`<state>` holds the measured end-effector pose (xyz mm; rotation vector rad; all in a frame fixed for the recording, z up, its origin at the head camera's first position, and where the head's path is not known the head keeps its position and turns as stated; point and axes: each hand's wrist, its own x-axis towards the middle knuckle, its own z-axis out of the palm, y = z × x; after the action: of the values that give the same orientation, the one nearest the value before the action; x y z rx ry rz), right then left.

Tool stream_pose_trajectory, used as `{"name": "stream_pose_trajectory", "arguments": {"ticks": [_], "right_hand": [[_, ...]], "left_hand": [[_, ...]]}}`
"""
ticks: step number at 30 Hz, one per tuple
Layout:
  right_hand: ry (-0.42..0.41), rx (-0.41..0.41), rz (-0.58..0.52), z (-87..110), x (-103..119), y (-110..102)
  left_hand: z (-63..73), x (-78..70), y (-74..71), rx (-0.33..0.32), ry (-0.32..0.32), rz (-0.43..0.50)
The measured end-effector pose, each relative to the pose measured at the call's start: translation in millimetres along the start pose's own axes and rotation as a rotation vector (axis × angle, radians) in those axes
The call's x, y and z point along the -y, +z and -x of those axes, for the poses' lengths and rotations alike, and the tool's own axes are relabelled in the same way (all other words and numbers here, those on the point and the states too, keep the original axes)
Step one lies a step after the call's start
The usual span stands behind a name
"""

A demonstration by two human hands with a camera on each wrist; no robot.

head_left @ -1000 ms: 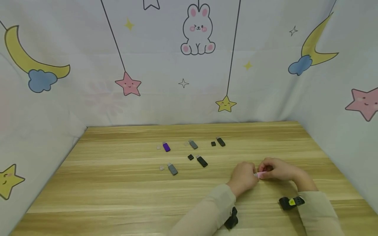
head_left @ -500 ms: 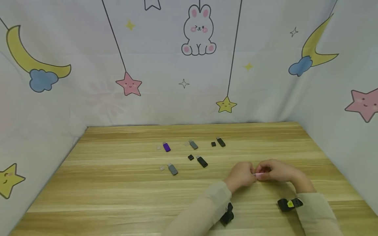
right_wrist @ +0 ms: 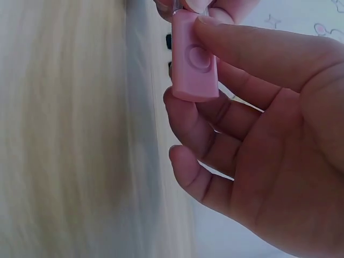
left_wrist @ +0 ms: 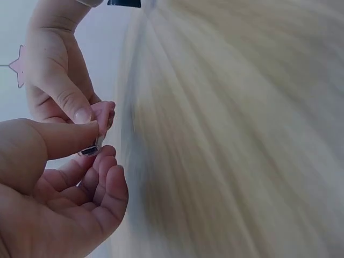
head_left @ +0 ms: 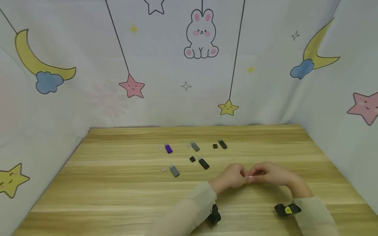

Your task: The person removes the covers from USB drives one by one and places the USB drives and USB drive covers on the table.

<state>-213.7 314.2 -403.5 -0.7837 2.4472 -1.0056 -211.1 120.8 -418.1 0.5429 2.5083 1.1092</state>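
A pink USB stick [right_wrist: 195, 80] is pinched between the thumb and fingers of my right hand [head_left: 274, 173], its metal plug end pointing toward the left hand. My left hand [head_left: 231, 176] meets it from the other side, thumb and fingers pinching a small clear cap [left_wrist: 90, 150] at the plug end. In the right wrist view the clear cap's sides show around the plug, partly covered by the left fingertips. Both hands are held low over the right half of the wooden table, with fingertips nearly meeting.
Several uncapped USB sticks lie mid-table: a purple one [head_left: 168, 148], a grey one [head_left: 174, 170], another grey one [head_left: 195, 146], a black one [head_left: 203, 163] and another black one [head_left: 222, 144]. Each has a small cap beside it, such as a black cap [head_left: 192, 159]. A printed cloth [head_left: 165, 108] hangs behind the table.
Both hands have shifted left together, carrying the pink USB stick. Its plug end is now more covered by the left fingers. The other sticks lie where they were.
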Motion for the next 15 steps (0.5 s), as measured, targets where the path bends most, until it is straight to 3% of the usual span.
{"name": "stream_pose_trajectory", "arguments": {"ticks": [8, 15], "right_hand": [[-0.035, 0.002, -0.042, -7.6, 17, 16], [-0.127, -0.015, -0.031, -15.7, 33, 29]], "left_hand": [[23.7, 15.4, -17.0, 0.025, 0.118, 0.045], [45.1, 26.9, -32.1, 0.015, 0.133, 0.09]]}}
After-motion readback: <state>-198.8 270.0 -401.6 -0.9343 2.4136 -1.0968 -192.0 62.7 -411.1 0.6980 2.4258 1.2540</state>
